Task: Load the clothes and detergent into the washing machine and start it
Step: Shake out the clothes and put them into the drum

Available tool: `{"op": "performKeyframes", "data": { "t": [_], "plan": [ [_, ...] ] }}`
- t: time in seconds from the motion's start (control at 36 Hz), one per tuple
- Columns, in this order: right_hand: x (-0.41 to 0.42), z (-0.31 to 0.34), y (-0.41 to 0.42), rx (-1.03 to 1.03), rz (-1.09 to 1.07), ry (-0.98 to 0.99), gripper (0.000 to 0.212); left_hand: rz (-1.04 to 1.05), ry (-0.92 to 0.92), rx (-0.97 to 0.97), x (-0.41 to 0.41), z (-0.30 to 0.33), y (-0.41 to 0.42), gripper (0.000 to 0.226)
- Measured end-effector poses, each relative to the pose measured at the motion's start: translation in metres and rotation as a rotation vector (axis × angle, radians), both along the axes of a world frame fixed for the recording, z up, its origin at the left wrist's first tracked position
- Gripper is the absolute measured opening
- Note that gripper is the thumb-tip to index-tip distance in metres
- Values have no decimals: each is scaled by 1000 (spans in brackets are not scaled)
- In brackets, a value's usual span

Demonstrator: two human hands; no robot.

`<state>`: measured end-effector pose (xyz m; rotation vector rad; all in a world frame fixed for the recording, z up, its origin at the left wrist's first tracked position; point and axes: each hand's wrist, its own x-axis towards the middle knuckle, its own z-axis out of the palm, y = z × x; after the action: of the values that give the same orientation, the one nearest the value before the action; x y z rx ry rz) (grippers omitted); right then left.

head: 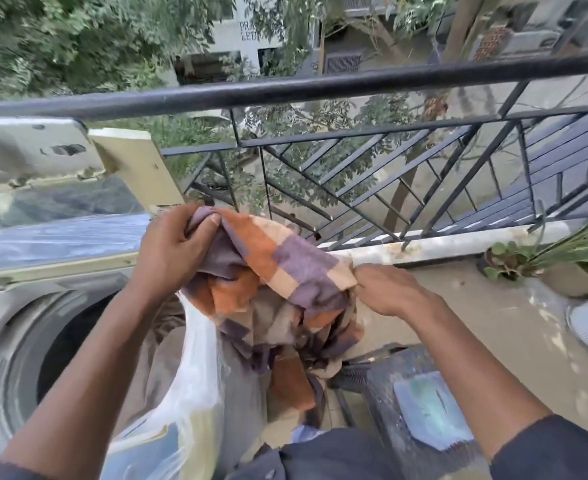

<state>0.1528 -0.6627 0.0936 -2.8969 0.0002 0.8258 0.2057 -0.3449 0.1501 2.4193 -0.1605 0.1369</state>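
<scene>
Out on a balcony, a black metal railing point(320, 88) runs across the whole view, with trees and buildings beyond it. On the left sits the washing machine point(15, 306), its lid point(60, 202) raised and the round drum opening point(67, 341) dark and gaping beneath. Front and centre is the checked cloth point(285, 271), patterned in orange, purple and tan, held up in the air just right of the drum opening, with its lower folds hanging down over the person's lap. The left hand point(171, 244) grips the cloth's top corner, fingers point(213, 221) curled and clamped on the fabric near the raised lid. The right hand point(389, 289) pinches the cloth's right edge, its fingers closed on the hem. A white plastic bag point(188, 375) hangs below the left forearm, between the machine and the cloth. Lower right stands a dark stool point(407, 375), with a pale blue-green item point(431, 410) lying on it, too blurred to identify. At far right, potted plants point(562, 265) rest on the balcony floor beside the railing's base.
</scene>
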Motion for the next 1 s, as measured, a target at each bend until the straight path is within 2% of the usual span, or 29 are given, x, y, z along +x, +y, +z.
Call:
{"op": "performKeyframes", "data": {
  "t": [0.06,0.11,0.17,0.19,0.31,0.47,0.56,0.61,0.67,0.69,0.72,0.86,0.89,0.94,1.0],
  "plan": [
    [1,18,-5,46,-44,-3,22,80,32,18,-1,-11,5,33],
    [3,34,-11,231,-144,-60,12,106,84,-31,-7,-18,4,30],
    [4,52,-13,465,-263,-125,24,84,141,-119,-13,-22,2,29],
    [4,61,-11,577,-316,-161,28,70,188,-177,-16,-24,1,35],
    [4,87,1,1028,-437,-263,31,-101,399,-387,-26,-30,-5,103],
    [9,99,33,1478,-518,-298,19,-376,369,-369,-42,-45,-30,144],
    [14,99,52,1616,-494,-291,20,-400,353,-373,-39,-51,-44,145],
    [16,96,64,1668,-453,-260,20,-360,364,-347,-40,-47,-53,124],
    [18,92,72,1689,-426,-220,25,-328,347,-345,-41,-42,-61,77],
    [19,89,75,1662,-414,-234,29,-309,335,-361,-43,-40,-64,49],
    [21,86,76,1604,-408,-271,35,-302,309,-375,-45,-39,-66,30],
    [29,66,65,1158,-343,-521,73,-306,341,-386,-47,-33,-59,7],
    [29,63,61,1048,-326,-567,75,-306,341,-365,-44,-32,-56,7],
    [28,56,53,870,-317,-640,66,-313,355,-359,-41,-27,-50,13],
    [27,52,48,784,-329,-684,55,-303,349,-352,-38,-18,-47,25]
  ]
}}
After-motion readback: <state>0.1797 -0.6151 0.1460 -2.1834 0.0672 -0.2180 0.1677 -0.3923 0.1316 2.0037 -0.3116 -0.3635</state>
